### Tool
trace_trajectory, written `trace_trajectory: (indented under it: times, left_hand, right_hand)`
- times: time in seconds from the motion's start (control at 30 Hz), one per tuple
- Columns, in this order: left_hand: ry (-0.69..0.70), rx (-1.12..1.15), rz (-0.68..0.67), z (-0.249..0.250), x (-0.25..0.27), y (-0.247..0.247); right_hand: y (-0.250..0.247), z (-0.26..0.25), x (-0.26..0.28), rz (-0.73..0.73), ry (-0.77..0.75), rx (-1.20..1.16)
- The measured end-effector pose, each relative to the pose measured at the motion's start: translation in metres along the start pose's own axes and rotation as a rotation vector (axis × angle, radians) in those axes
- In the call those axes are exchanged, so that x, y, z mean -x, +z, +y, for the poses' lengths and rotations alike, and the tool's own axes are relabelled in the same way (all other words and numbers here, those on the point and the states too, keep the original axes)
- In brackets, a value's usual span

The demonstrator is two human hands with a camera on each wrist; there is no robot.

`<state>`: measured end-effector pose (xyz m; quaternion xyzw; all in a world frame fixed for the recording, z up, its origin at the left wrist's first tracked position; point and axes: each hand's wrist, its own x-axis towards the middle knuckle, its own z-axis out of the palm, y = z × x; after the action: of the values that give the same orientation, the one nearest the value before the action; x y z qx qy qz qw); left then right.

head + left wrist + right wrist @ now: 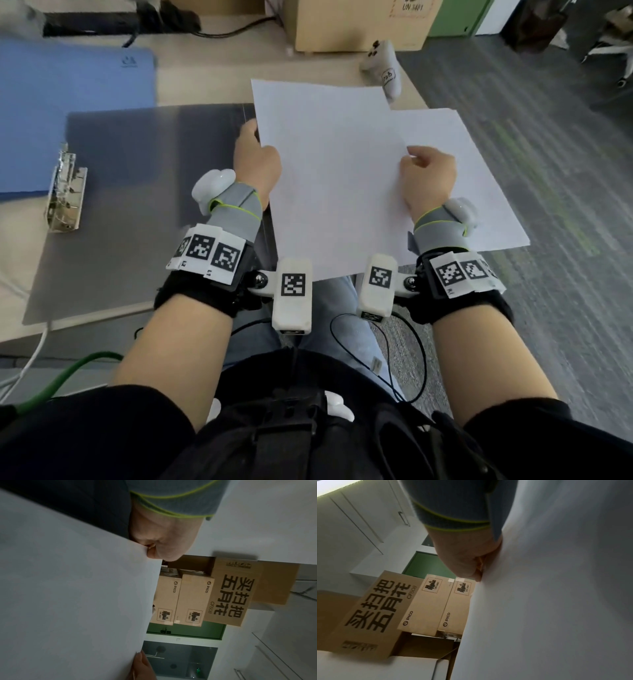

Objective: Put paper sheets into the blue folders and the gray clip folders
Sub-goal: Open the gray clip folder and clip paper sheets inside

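Note:
Two white paper sheets overlap in the air over my lap. My left hand (256, 161) pinches the left edge of the upper sheet (325, 164), whose underside (73, 595) fills the left wrist view. My right hand (426, 178) pinches that sheet's right edge where it lies over the lower sheet (479, 192), which sticks out to the right; the paper (547, 601) covers the right half of the right wrist view. A gray clip folder (137, 205) lies open on the table to the left, its metal clip (65, 192) at the left edge. A blue folder (68, 102) lies behind it.
A white controller (385, 68) sits at the table's far right corner. Cardboard boxes (356, 24) stand behind the table. Gray carpet (548, 308) lies to the right. Cables (51, 377) hang below the table's near edge.

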<state>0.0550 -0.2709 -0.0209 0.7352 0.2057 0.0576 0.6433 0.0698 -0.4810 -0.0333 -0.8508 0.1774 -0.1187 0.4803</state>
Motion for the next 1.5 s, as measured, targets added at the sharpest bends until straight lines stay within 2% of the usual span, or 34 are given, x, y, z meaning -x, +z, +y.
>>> trace_trajectory:
  times: [0.13,0.47,0.87,1.03,1.23,1.37,1.5]
  left_hand:
    - [-0.067,-0.063,-0.020,-0.009,-0.001,0.001]
    - [-0.077,-0.198,-0.072,-0.006,-0.017,-0.002]
    - [-0.077,-0.274,-0.095,-0.008,-0.015,-0.003]
    - [-0.089,-0.287,-0.108,-0.001,-0.017,-0.003]
    - [-0.097,-0.350,-0.117,-0.020,-0.052,-0.008]
    - [-0.102,-0.441,-0.142,0.002,-0.036,-0.012]
    - [-0.069,-0.567,-0.137,0.001,-0.040,-0.011]
  right_hand:
    - [0.004,0.003,0.000,-0.045,0.077,0.026]
    - [0.014,-0.003,-0.012,-0.115,0.108,0.119]
    - [0.010,0.001,-0.009,-0.063,0.148,0.042]
    - [0.009,-0.002,-0.011,-0.088,0.157,0.027]
    - [0.013,-0.006,-0.017,-0.105,0.131,0.140]
    - [0.017,-0.005,-0.020,-0.131,0.118,0.210]
    - [0.020,-0.006,-0.020,-0.190,0.105,0.283]
